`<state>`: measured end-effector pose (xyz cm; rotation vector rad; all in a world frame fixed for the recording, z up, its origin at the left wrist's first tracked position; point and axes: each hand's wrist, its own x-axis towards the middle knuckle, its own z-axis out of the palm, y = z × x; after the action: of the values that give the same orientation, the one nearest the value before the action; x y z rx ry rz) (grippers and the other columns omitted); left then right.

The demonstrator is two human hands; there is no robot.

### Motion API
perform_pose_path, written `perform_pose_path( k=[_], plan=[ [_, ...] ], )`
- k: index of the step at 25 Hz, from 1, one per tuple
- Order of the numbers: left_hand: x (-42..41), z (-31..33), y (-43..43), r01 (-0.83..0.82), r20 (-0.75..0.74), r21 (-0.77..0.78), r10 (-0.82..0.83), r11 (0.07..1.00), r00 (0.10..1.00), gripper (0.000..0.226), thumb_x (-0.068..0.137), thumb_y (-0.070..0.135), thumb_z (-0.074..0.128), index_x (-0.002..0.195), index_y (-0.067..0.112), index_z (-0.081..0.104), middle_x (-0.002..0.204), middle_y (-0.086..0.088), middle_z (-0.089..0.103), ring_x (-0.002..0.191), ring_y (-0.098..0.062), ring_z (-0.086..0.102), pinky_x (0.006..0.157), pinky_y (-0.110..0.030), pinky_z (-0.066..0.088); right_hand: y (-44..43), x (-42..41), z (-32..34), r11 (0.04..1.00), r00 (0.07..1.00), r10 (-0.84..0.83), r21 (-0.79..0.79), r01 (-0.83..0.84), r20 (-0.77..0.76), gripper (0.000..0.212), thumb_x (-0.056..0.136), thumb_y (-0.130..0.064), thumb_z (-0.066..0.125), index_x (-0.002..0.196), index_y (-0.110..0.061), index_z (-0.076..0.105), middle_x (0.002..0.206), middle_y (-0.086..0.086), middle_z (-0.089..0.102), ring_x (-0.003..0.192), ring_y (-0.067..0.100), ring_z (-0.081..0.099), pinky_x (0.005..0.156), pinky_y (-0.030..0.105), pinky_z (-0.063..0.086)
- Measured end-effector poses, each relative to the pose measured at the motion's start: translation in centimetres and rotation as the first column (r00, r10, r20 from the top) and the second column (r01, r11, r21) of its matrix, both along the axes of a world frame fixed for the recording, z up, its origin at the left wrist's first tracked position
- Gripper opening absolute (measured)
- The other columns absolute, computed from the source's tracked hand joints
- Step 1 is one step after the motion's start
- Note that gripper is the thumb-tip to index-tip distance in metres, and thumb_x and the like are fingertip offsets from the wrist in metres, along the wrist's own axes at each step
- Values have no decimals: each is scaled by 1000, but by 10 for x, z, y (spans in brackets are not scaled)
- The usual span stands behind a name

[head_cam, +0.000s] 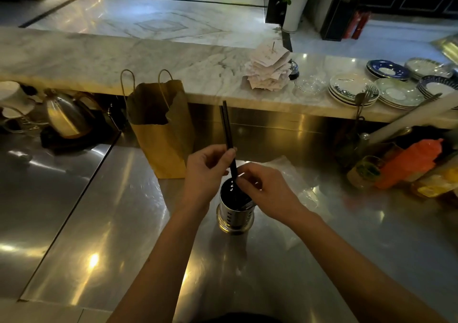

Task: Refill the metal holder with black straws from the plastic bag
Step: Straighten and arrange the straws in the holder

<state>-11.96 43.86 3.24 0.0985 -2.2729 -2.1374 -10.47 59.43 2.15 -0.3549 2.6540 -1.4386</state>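
Pinching two black straws between thumb and fingertips of my left hand, I hold them nearly upright, lower ends dipping into the metal holder standing mid-counter on the steel counter. My right hand sits over the holder's right rim, fingers curled together at the straws' lower part; exact grip cannot be told. Clear plastic bag lies just right of the holder, brown paper bag toward the counter's back edge.

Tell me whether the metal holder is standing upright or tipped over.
Upright. The metal holder stands on its base on the steel counter, open mouth facing up, with black straws going down into it from the left hand.
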Motion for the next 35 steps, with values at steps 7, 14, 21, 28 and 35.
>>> perform_pose_path(
  k=[7,14,21,28,35],
  plan=[
    [35,-16,-11,108,-88,-234,-132,966,987,12,90,25,66,95,34,72,89,17,74,87,0,68,74,-10,50,-1,-11,59,980,955,-144,-173,101,-259,35,93,-24,61,128,-24,60,99,-15,65,94,-6,63,84,12,51],
    [44,-14,-13,108,-96,-147,-123,983,988,14,89,16,67,96,26,74,89,11,76,84,-3,70,71,-13,51,-10,-6,53,916,927,-253,-378,138,-276,24,84,-11,72,107,-7,71,99,2,74,92,8,71,84,27,57],
    [45,-16,-10,119,-121,-91,-129,989,984,18,86,16,69,101,25,74,94,3,77,87,-13,74,82,-36,59,-12,-2,52,895,928,-240,-434,98,-285,28,81,-5,73,108,-6,71,97,-2,72,93,4,70,82,17,54],
    [46,-16,-13,137,-134,-96,-149,986,980,20,87,15,67,104,24,73,93,1,77,83,-15,74,80,-38,59,-10,-2,53,906,921,-247,-408,110,-301,25,82,-8,73,106,-7,72,97,0,73,92,7,71,82,23,56],
    [46,-12,-21,180,-126,-129,-196,975,972,19,87,13,67,104,20,74,88,0,77,81,-17,73,79,-34,59,-6,1,52,928,911,-242,-355,117,-335,15,82,-8,73,97,-9,72,90,-3,73,85,8,71,79,23,57]
  ],
)
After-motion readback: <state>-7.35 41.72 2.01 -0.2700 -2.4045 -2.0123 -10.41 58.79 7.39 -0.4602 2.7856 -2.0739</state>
